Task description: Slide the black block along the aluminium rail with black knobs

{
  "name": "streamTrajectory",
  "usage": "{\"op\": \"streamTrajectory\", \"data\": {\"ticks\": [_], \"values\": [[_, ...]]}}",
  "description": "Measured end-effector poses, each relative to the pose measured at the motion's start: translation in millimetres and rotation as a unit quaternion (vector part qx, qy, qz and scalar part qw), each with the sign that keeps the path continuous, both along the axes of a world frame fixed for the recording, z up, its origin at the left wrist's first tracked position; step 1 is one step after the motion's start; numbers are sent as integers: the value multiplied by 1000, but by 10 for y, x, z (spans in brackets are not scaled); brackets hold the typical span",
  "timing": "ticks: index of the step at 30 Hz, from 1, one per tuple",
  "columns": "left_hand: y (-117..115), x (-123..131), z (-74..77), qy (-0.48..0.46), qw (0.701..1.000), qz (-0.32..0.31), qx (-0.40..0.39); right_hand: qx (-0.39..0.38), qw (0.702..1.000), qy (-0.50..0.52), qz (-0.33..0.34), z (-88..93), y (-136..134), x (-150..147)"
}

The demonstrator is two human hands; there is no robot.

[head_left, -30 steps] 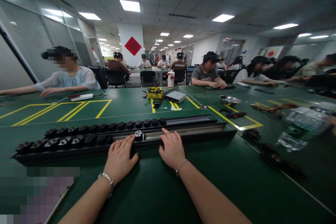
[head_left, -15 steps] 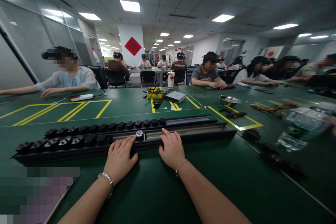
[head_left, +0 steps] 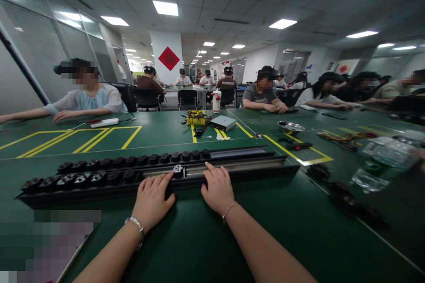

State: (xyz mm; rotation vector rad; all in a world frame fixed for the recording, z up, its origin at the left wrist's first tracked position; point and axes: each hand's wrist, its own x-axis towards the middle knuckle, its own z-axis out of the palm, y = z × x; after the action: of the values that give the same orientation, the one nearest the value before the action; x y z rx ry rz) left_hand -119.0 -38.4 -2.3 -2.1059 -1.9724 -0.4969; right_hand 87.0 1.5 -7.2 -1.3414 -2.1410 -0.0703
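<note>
Across the green table [head_left: 186, 239] lie two long black rails side by side. The near rail [head_left: 245, 171] has several black round modules in its left part and one lone module [head_left: 178, 170] near its middle. My left hand [head_left: 153, 199] rests on the near rail with fingers apart, its index fingertip at the left side of that lone module. To the right, my right hand [head_left: 217, 188] lies over the rail's front edge, fingers spread and holding nothing. The far rail [head_left: 239, 153] carries a row of similar modules [head_left: 153, 159] up to about its middle.
Behind the rails are a yellow box with cables [head_left: 196, 117], a grey box [head_left: 222, 122] and a cup [head_left: 216, 101]. On the right are a metal bowl [head_left: 291, 127], wires [head_left: 341, 138], a plastic bottle [head_left: 375, 163] and black parts [head_left: 348, 201]. People sit around the table.
</note>
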Motion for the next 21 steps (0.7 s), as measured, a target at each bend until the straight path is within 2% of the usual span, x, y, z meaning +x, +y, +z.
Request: {"op": "streamTrajectory", "data": {"ticks": [21], "values": [[-10,36,55,5,1000,13,-21,-1,1000,-6,-2,-7,2,-2]]}}
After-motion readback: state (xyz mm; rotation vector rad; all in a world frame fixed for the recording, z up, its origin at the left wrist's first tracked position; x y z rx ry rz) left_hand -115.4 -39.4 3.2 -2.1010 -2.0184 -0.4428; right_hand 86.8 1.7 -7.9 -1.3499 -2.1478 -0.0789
